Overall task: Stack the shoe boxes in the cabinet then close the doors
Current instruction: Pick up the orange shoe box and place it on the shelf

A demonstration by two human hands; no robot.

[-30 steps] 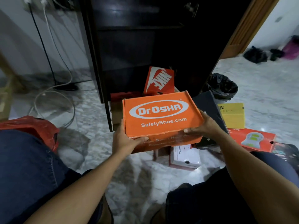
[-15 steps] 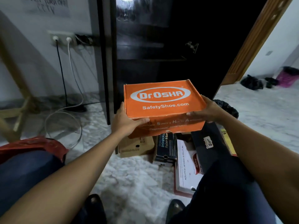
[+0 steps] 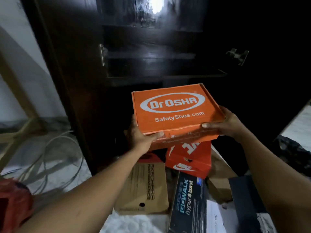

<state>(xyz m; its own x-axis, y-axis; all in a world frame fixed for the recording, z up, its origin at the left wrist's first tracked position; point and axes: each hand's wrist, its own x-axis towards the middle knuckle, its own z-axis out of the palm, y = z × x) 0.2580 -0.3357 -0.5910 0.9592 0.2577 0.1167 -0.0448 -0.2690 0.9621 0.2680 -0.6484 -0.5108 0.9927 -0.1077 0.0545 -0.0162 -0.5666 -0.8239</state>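
Your left forearm [image 3: 80, 200] and right forearm [image 3: 276, 179] are bare; so are your left hand [image 3: 140, 140] and right hand [image 3: 226, 126].

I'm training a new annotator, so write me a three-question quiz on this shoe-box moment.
1. True or false: the left hand and right hand both hold the orange Dr.Osha box.
2. Which box shows partly hidden right beneath it? A) red Nike box B) yellow box C) white box
3. Fill in: the lid's web address reads ___.
Key: 1 true; 2 A; 3 SafetyShoe.com.
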